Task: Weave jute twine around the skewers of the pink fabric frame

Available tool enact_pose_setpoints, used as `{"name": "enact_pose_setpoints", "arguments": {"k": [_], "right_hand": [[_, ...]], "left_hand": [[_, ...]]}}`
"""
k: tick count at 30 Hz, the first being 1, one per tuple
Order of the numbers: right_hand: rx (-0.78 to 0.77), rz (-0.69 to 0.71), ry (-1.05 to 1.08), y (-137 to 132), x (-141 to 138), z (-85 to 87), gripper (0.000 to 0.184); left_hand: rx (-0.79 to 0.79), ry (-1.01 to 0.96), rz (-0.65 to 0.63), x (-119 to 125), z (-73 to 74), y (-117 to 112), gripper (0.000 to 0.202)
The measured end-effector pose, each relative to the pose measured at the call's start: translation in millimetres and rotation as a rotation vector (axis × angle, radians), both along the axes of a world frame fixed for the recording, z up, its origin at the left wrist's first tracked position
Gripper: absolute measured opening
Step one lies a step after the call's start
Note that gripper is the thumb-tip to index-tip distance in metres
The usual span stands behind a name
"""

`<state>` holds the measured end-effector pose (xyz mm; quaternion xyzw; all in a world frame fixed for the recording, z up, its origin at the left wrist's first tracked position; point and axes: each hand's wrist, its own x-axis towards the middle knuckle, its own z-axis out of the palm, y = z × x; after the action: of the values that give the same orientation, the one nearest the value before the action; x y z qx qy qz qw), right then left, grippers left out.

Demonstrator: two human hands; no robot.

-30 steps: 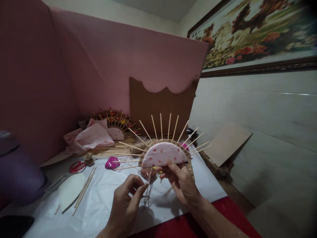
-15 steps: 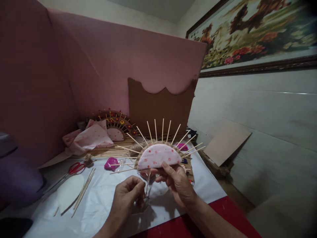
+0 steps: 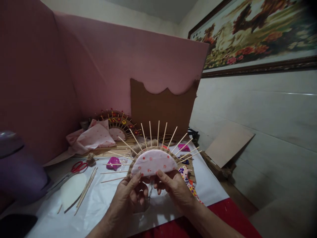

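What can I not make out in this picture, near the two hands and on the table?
Head view, lower edge of the pink half-round piece: covered by fingers of the left hand and right hand.
Head view, whatever lies beneath the hands: they hide it.
Head view, dark object at bottom left: cut by the frame edge, too dark to name.
Head view, decorated fan at the back: partly behind the pink cloth.
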<state>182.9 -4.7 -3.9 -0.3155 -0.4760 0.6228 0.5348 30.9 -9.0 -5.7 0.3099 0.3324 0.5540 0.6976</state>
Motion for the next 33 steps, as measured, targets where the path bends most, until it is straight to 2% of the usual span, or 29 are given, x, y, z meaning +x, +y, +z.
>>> {"name": "enact_pose_setpoints", "arguments": {"k": [2,5,8,11,15,20,23,27,30,33], "right_hand": [[-0.014,0.028,-0.066,1,1,-1.1,0.038],[-0.042,0.079,-0.147,-1,0,-4.2,0.042],[-0.048,0.139,-0.205,-3,-2,-7.5,0.038],[-0.041,0.158,-0.220,-4,-2,-8.9,0.036],[-0.026,0.129,-0.220,1,-1,-8.7,0.034],[-0.005,0.116,-0.212,5,2,-8.9,0.034],[0.010,0.111,-0.205,5,2,-9.8,0.033],[0.019,0.103,-0.199,6,2,-10.3,0.035],[0.006,0.093,-0.219,7,3,-9.8,0.038],[0.002,0.066,-0.224,8,3,-9.6,0.040]], "left_hand": [[0.018,-0.021,0.044,-5,4.1,4,0.033],[0.021,-0.029,0.183,-20,7.8,16,0.022],[0.010,-0.032,0.318,-36,8.3,30,0.009],[-0.027,-0.037,0.386,-45,6.5,44,0.009],[-0.098,-0.049,0.362,-41,2.4,61,0.008],[-0.167,-0.012,0.292,-23,-4.2,72,0.004],[-0.192,-0.001,0.277,-13,-6.6,73,0.002],[-0.235,-0.012,0.278,-8,-5.3,73,0.013],[-0.272,-0.043,0.267,-8,-1.3,68,0.015],[-0.301,-0.081,0.244,-10,6.3,58,0.009]]}}
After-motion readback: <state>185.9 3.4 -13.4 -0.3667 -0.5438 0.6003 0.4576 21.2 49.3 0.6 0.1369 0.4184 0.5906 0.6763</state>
